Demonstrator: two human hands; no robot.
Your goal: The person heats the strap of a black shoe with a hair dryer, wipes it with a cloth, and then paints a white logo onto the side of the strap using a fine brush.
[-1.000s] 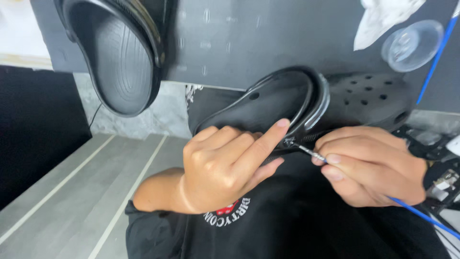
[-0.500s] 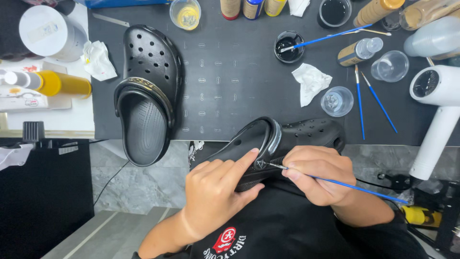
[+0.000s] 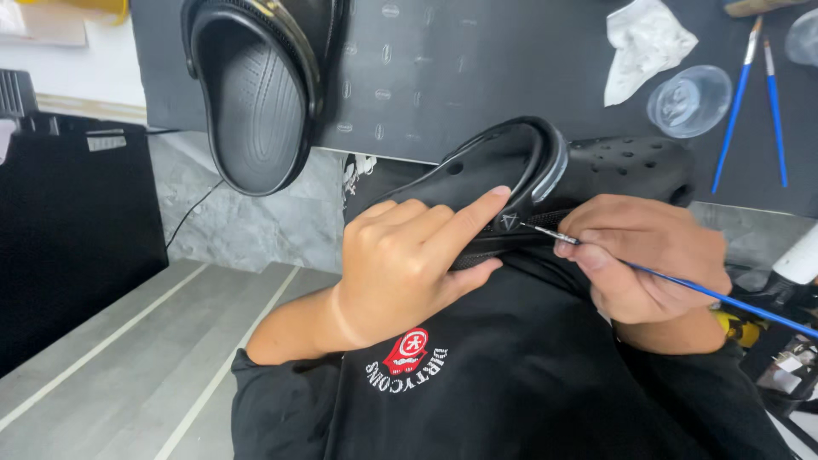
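Observation:
My left hand (image 3: 409,260) grips the heel end of a black perforated clog (image 3: 596,170), index finger laid along its heel strap. My right hand (image 3: 648,260) pinches a thin blue-handled paintbrush (image 3: 682,285); its fine tip touches a small emblem on the strap hinge. The clog is held over my lap, against my black shirt. A second black clog (image 3: 256,94) lies sole-up on the dark work mat (image 3: 477,77), hanging partly over the table edge at upper left.
On the mat at upper right lie a crumpled white tissue (image 3: 648,43), a clear plastic cup (image 3: 688,100) and two blue brushes (image 3: 750,94). A black cabinet (image 3: 68,230) stands at left, grey plank floor (image 3: 111,375) below, cluttered tools at lower right.
The view has tilted down and closer, so the far table items have left the frame. My hands keep their hold on the clog and brush; the brush tip stays at the strap hinge.

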